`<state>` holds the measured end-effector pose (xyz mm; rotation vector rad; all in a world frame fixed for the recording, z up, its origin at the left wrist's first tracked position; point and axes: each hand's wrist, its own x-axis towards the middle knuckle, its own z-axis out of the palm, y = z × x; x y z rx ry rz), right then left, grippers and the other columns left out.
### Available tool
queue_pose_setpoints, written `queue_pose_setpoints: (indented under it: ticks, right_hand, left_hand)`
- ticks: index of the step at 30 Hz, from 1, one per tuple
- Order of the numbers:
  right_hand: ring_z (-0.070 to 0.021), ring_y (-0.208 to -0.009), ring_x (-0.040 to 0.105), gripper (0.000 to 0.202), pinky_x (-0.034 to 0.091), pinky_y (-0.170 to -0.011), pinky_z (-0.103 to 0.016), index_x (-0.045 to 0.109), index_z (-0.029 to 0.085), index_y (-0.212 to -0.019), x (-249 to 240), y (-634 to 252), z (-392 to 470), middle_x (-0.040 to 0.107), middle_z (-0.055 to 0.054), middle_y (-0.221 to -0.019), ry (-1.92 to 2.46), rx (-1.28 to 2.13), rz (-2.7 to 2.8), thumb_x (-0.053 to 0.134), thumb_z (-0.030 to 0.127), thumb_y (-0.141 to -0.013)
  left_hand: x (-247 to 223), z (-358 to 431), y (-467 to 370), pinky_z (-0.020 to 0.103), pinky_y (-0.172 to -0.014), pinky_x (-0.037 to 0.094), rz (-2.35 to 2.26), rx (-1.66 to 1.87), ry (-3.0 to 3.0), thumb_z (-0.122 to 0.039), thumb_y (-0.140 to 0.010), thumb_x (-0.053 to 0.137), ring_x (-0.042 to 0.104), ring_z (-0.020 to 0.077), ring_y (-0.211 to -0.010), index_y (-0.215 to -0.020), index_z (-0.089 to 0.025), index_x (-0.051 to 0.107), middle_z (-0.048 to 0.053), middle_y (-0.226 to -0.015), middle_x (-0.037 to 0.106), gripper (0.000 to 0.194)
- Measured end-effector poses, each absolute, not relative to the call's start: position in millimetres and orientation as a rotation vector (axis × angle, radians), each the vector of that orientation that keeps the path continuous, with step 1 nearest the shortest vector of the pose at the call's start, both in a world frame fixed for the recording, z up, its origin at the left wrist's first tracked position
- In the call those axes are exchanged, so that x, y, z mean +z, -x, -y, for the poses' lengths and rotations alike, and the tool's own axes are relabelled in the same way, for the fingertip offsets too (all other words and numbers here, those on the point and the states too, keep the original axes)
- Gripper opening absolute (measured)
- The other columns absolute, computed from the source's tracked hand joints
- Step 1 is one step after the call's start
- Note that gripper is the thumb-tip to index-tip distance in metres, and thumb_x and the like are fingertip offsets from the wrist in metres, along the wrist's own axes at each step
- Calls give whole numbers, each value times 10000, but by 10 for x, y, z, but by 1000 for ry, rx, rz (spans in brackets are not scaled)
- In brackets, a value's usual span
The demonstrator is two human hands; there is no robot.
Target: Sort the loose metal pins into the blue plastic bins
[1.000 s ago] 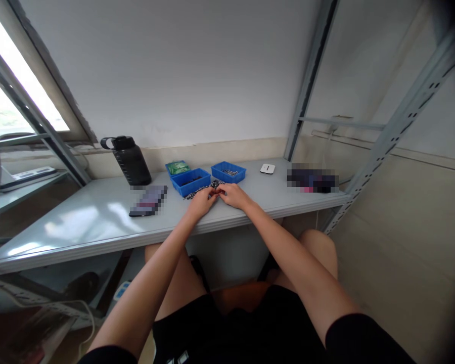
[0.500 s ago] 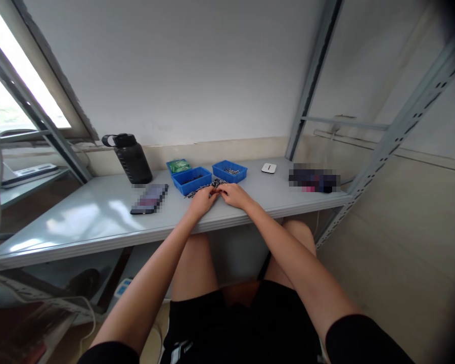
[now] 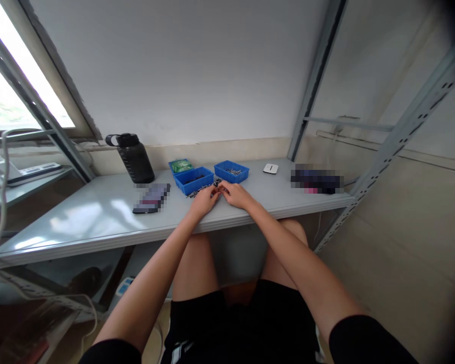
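Note:
My left hand [image 3: 205,200] and my right hand [image 3: 233,194] meet fingertip to fingertip near the table's front edge. Both are closed in a pinch; whatever sits between the fingers is too small to make out. Just behind them lies a pile of thin dark and silvery pieces [image 3: 199,191], partly covered by the hands. Beyond the pile are a blue bin [image 3: 187,187] with dark small parts, on the left, and another blue bin [image 3: 239,177] with silvery pieces, on the right. A smaller blue box [image 3: 181,166] behind the left bin holds something green.
On the grey table [image 3: 109,202] a black bottle [image 3: 136,161] stands at the back left, with a blurred phone-like item [image 3: 152,198] before it. A white square object [image 3: 270,169] and a blurred dark bundle [image 3: 316,181] lie to the right. Metal shelf posts [image 3: 318,76] rise at both sides.
The whole view has shifted slightly, so things appear a little further right. My hands remain together at the pile, with only small finger movement.

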<state>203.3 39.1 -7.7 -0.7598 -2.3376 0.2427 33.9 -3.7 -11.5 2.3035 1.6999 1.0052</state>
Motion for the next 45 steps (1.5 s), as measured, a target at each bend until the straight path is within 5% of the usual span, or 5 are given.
queue_pose_setpoints:
  ticks: [45]
  right_hand:
    - [-155, -725, 602, 185, 413, -685, -233, 687, 191, -930, -123, -2028, -492, 704, -32, -811, 916, 380, 2236, 516, 206, -859]
  left_hand:
    - [-115, 41, -340, 401, -844, 511, -1815, 887, -2290, -351, -928, 532, 634, 182, -904, -1014, -146, 629, 59, -991, 666, 242]
